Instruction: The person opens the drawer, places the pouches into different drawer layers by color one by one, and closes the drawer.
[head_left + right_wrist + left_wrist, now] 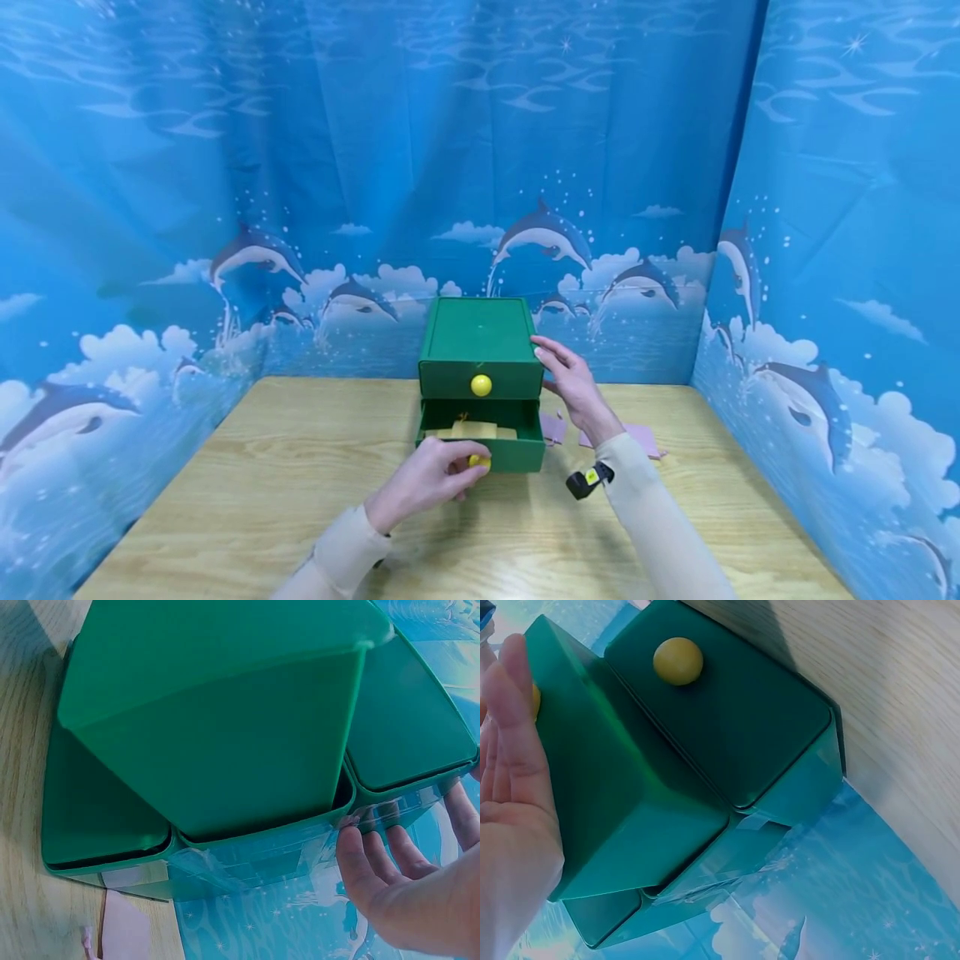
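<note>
A green drawer cabinet (480,329) stands on the table, one drawer above another, each with a yellow knob. Its top drawer (442,381) is closed, while the drawer below (517,456) is pulled out and shows beige items (474,429) inside. My left hand (431,475) pinches this drawer's yellow knob (474,460) between thumb and fingers. On the cabinet's right side rests my right hand (573,383), fingertips touching the wall near the top. Both wrist views show closed drawers on either side of the pulled-out one; the left wrist view shows a yellow knob (678,661) on one.
Pinkish-lilac pieces (637,437) lie on the wooden table (315,467) to the cabinet's right, partly behind my right arm. Blue curtains (360,150) printed with dolphins hang at the back and both sides. Clear tape (247,862) runs along the cabinet's side.
</note>
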A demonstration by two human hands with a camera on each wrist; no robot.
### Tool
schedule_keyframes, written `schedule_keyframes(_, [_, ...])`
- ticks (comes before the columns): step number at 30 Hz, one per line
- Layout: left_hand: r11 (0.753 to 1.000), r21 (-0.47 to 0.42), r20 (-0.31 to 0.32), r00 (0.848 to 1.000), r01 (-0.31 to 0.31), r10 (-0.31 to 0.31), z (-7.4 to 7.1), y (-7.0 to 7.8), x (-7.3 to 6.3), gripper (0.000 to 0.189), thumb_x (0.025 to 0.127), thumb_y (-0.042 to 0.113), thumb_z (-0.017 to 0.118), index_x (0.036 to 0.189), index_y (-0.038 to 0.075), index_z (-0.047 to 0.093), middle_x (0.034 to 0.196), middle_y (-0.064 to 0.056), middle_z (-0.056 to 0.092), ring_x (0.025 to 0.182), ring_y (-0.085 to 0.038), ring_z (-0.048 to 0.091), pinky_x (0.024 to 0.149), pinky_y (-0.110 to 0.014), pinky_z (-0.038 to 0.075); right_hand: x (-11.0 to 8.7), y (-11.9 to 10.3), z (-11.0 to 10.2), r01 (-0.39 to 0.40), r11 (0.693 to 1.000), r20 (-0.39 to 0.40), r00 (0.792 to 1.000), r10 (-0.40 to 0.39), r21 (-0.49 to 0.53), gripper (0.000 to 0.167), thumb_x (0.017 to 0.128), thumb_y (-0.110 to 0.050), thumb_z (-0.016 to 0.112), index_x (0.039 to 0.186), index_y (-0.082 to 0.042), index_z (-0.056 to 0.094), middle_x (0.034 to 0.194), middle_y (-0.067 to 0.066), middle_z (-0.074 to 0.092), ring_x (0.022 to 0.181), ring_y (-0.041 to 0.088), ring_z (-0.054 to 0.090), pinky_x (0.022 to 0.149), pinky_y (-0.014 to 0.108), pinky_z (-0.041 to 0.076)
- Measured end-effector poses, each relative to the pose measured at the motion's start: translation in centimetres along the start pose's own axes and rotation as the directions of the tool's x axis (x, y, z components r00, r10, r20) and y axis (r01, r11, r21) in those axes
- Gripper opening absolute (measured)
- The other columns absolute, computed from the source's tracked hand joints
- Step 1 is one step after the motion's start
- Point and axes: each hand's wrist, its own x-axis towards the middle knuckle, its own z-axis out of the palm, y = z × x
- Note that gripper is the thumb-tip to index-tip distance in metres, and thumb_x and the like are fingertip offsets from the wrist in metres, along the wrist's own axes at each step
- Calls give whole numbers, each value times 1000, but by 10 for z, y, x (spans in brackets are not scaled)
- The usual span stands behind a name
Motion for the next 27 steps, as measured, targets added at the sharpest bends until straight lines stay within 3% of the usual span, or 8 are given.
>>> schedule_keyframes(4, [999, 49, 2, 1000, -6, 6, 1, -2, 1, 22, 96, 20, 65, 117, 15, 69, 67, 10, 65, 49, 5, 57, 52, -17, 52, 1, 0, 0, 0, 1000, 1, 1000, 0, -5, 47, 101, -40, 54, 144, -22, 50, 155, 1, 38, 142, 27, 36, 113, 55, 34])
schedule_keyframes(6, [999, 52, 8, 1000, 7, -7, 1, -4, 1, 24, 96, 23, 65, 119, 16, 69, 69, 10, 66, 50, 6, 57, 53, -17, 52, 1, 0, 0, 1, 1000, -1, 1000, -1, -4, 47, 101, -40, 54, 144, -22, 50, 155, 1, 38, 142, 27, 36, 113, 55, 34])
schedule_keyframes(16, [988, -83, 28, 991, 130, -128, 3, -13, 3, 30, 96, 33, 64, 124, 22, 67, 80, 10, 70, 66, -25, 70, 52, -25, 55, 1, 3, 0, 3, 1000, -9, 1000, -3, 1, 47, 100, -40, 54, 144, -22, 50, 155, 2, 38, 142, 27, 37, 112, 55, 35])
schedule_keyframes(24, [984, -110, 6, 990, 143, -143, 3, -18, 10, 29, 96, 28, 65, 124, 21, 68, 79, 7, 72, 66, -20, 70, 52, -28, 56, 1, 2, 0, 10, 1000, -14, 1000, -10, 0, 47, 100, -41, 55, 143, -23, 51, 155, 1, 39, 141, 27, 37, 113, 55, 35])
schedule_keyframes(27, [983, -121, 6, 990, 141, -142, 4, -21, 12, 29, 96, 27, 64, 124, 20, 67, 78, 5, 72, 67, -22, 71, 52, -31, 57, 2, 2, 0, 7, 1000, -11, 1000, -7, 2, 48, 100, -41, 55, 143, -22, 51, 154, 1, 39, 141, 26, 37, 113, 54, 35])
